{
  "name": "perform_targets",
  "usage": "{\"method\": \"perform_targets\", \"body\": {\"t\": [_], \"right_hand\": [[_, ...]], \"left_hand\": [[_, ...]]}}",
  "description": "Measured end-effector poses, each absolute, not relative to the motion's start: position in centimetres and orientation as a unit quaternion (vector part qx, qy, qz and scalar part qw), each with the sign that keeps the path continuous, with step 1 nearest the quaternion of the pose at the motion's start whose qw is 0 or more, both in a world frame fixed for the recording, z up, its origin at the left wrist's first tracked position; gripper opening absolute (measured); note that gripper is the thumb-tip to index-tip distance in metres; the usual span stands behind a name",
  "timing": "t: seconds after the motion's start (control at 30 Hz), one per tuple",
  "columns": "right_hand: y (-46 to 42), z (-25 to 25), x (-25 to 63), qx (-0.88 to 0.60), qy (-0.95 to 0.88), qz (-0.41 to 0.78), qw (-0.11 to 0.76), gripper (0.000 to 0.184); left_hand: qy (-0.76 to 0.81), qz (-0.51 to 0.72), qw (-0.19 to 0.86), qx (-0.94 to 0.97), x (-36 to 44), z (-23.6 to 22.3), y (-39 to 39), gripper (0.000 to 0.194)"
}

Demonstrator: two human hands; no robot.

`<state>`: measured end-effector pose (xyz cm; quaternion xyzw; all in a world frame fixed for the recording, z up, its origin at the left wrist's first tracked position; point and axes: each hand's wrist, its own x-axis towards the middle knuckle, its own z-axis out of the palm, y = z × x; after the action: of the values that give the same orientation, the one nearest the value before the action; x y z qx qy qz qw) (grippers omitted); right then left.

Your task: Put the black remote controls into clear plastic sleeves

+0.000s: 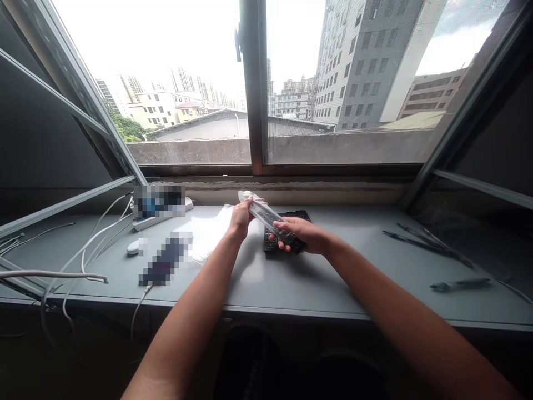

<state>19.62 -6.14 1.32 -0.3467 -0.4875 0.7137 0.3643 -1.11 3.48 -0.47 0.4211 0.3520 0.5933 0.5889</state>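
Both hands hold a black remote control (266, 215) inside a clear plastic sleeve, tilted above the table. My left hand (240, 218) pinches the far, upper-left end of the sleeve, where the plastic is loose. Wrapped round the near, lower-right end is my right hand (307, 233), its thumb on top and fingers underneath. Directly below and behind lie several black remotes (271, 248) with small buttons, side by side on the tabletop and partly hidden. Left of my left hand rests a bright white pile of clear plastic sleeves (210, 228).
On the grey table (350, 278), a phone-like blurred object (164, 264) with a cable and a small white rounded case (133, 248) lie left. Behind them is a power strip (164, 216) with white cables. Dark cables (425, 244) and a pen-like item (460, 284) lie right.
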Motion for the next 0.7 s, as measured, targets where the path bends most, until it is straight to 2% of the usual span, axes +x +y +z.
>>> {"method": "perform_targets", "body": {"t": [0.23, 0.33, 0.43, 0.57, 0.7], "right_hand": [[-6.0, 1.5, 20.3, -0.346, -0.502, 0.707, 0.359, 0.024], [-5.6, 1.7, 20.6, -0.365, -0.480, 0.685, 0.408, 0.020], [-5.1, 1.8, 20.9, -0.390, -0.425, 0.647, 0.499, 0.016], [-4.7, 2.0, 21.2, -0.405, -0.370, 0.610, 0.572, 0.017], [-5.0, 2.1, 21.0, -0.394, -0.391, 0.639, 0.533, 0.022]], "left_hand": [[0.387, 0.727, 0.520, 0.226, -3.1, -0.3, 4.8, 0.024], [0.421, 0.748, 0.483, 0.174, -4.2, -0.2, 5.0, 0.023], [0.436, 0.763, 0.463, 0.116, -5.0, 0.0, 5.0, 0.020], [0.395, 0.757, 0.507, 0.121, -4.7, 0.3, 4.9, 0.017], [0.340, 0.693, 0.599, 0.213, -3.5, 0.2, 4.7, 0.020]]}}
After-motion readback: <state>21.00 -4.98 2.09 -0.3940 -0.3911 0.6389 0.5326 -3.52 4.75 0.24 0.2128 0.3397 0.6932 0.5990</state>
